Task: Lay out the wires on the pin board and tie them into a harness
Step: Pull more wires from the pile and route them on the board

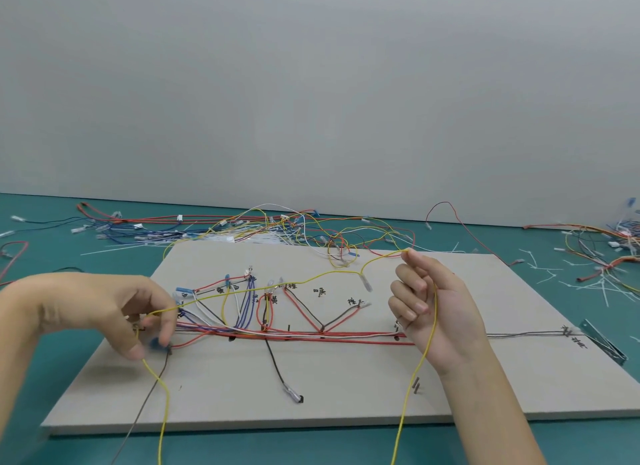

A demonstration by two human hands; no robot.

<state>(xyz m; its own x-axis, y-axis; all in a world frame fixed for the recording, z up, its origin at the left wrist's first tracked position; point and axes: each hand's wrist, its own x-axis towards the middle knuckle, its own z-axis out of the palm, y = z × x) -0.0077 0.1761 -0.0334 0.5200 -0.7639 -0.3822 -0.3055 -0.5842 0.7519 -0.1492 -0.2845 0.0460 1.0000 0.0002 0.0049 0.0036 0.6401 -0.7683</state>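
While my left hand hovers over the near-left part of the pin board, its fingers are curled and pinch a yellow wire between thumb and fingertips. From that pinch one end of the wire drops past the board's front edge towards me, and the other part runs up and to the right, lifted above the board, to my right hand. That hand is raised palm towards me over the right half of the board, thumb and forefinger pinching the wire at the top while the other fingers curl loosely; from there the wire falls across my palm and wrist and hangs down past the front edge. A short branch with a clear terminal dangles from the lifted span.

The board lies flat on the green desk. A bundle of red wires runs left to right along its middle, with red, blue, white and dark branches fanning up to pins and handwritten labels. A black wire leads down from the bundle to a terminal near the front. Thin grey wires continue right to a metal bracket at the board's edge.

Behind the board lies a tangled heap of loose wires, and white cable ties are scattered on the desk to the right.
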